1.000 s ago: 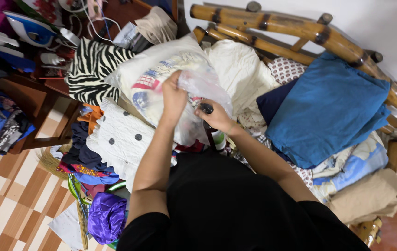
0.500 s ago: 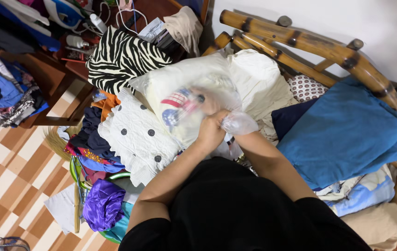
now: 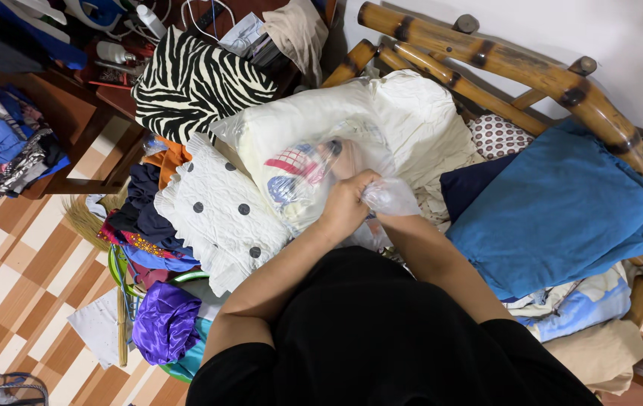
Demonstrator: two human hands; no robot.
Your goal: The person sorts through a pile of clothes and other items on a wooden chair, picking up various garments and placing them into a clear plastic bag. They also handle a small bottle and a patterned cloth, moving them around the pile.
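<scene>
Whereas a second ago both hands were out in the open, the left pinching the top of the clear plastic bag (image 3: 314,162) and the right beside a small dark cap, the right hand (image 3: 345,154) is now pushed inside the bag and shows only as a blur through the film; whether its fingers are curled or spread cannot be told. The left hand (image 3: 346,207) has dropped lower and is clenched on the gathered mouth of the bag, a puff of loose plastic bulging just to its right. The camera has also shifted a little, so more floor shows on the left. Judged from this, the work has passed from opening the bag to reaching into its contents.

Condition of the bag: thin, transparent, wrinkled, stuffed with a cream cloth bearing a red and blue print. It lies directly ahead of the hands on a heap of clothes piled on a bamboo seat (image 3: 487,60).

Surroundings: a white dotted garment (image 3: 220,214) just left of the left hand; a zebra-striped cloth (image 3: 194,86) beyond that; folded blue fabric (image 3: 555,203) well to the right; purple satin cloth (image 3: 163,327) down by the left elbow.
</scene>
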